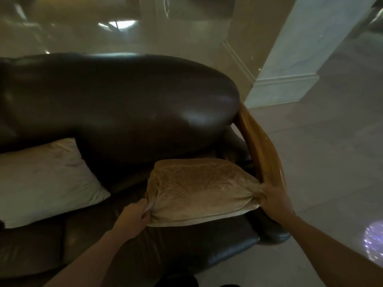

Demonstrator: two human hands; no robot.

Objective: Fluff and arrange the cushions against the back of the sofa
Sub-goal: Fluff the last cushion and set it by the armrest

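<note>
Both hands, left hand (135,214) and right hand (273,195), have fingers pinched shut on the gold cushion (199,189) over the sofa (124,104) seat, mid-fluff probably, next it needs propping against the back.

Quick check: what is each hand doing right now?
Left hand: closed, pinching the near left corner of the tan patterned cushion.
Right hand: closed, bunching that cushion's right corner.

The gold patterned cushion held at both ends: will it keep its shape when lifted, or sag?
The gold patterned cushion probably sags somewhat: the fabric bunches where the left hand and right hand pinch its ends. It looks plump yet light, likely easy to lift. The velvety cover seems grippy, unlikely to slip.
</note>
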